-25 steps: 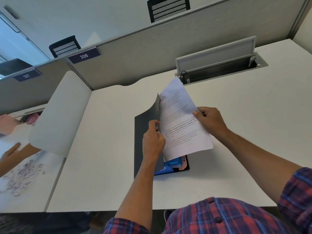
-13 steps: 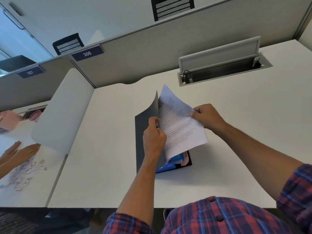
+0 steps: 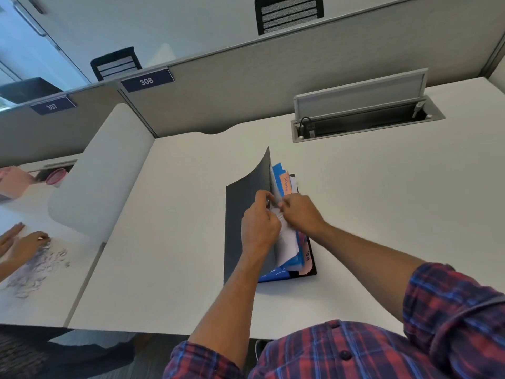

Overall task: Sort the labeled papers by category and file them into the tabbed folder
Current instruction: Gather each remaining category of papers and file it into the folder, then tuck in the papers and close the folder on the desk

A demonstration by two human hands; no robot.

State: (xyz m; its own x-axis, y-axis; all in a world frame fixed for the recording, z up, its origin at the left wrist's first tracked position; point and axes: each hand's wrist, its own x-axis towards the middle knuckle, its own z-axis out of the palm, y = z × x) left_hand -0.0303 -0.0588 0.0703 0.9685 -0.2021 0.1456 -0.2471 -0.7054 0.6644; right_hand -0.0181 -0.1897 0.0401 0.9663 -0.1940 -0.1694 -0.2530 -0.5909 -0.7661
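Head view: white desk, grey partition, open cable tray.

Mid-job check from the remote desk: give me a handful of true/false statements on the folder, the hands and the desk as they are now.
1. The folder's dark cover is lifted open. True.
2. Both hands meet at the white sheet inside the folder. True: left hand, right hand.
3. The orange tab sits at the folder's near end. False: it is at the far end; a pink tab is near.
4. The desk's cable hatch is shut. False: its lid stands raised.
5. The desk number plate reads 310. False: 306.
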